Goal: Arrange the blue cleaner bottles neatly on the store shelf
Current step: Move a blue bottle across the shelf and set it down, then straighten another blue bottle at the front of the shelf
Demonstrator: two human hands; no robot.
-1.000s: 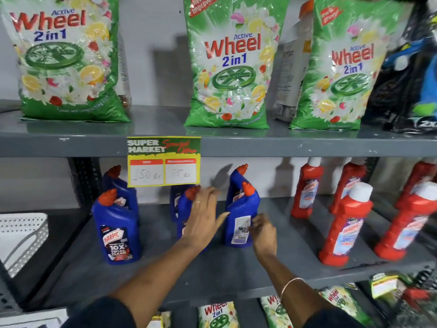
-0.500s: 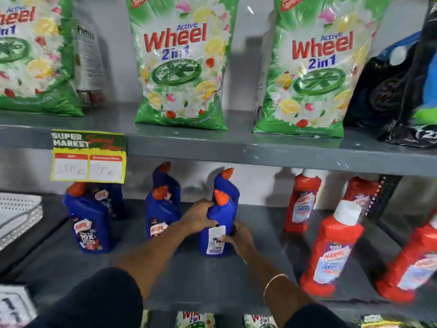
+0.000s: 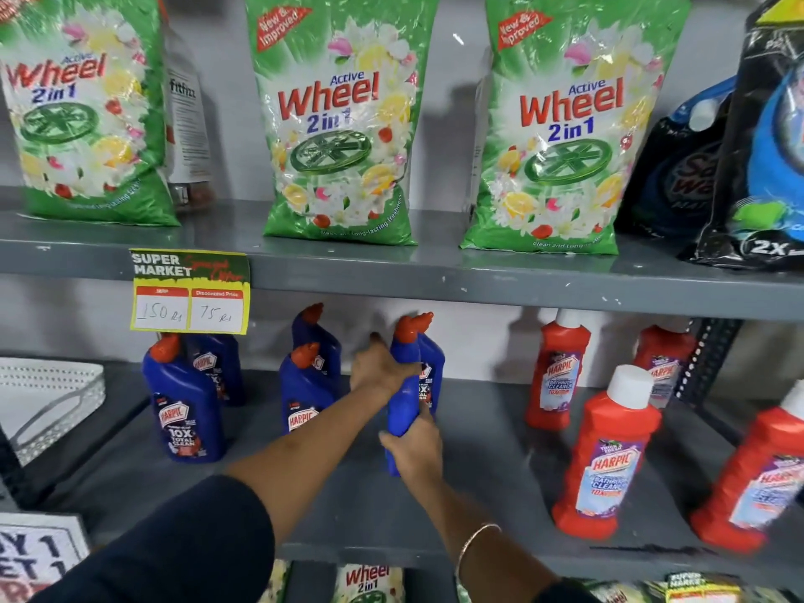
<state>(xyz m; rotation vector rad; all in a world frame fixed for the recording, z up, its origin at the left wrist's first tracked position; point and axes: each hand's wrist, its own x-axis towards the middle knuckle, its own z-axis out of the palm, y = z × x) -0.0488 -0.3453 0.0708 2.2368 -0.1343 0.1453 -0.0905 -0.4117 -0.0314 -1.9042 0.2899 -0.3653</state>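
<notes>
Blue Harpic cleaner bottles with orange-red caps stand on the grey middle shelf point(image 3: 478, 493). Both my hands hold one blue bottle point(image 3: 402, 398): my left hand point(image 3: 380, 369) wraps its upper body and my right hand point(image 3: 413, 450) grips its base. It is turned edge-on, and I cannot tell whether its base rests on the shelf. Right behind it stands another blue bottle point(image 3: 430, 363). A pair of blue bottles point(image 3: 306, 389) stands to the left. Two more, the front one point(image 3: 185, 411) facing me, stand at the far left under the price tag.
Red Harpic bottles point(image 3: 609, 454) stand on the shelf's right half. A white perforated basket point(image 3: 48, 398) sits at the left end. Green Wheel detergent bags point(image 3: 339, 124) fill the upper shelf, with a yellow price tag point(image 3: 190, 291) hanging from its edge. More bags lie below.
My left hand has closed around the bottle's upper part and my right hand around its base. The bottle has turned from label-forward to edge-on. My view shifted left and closer.
</notes>
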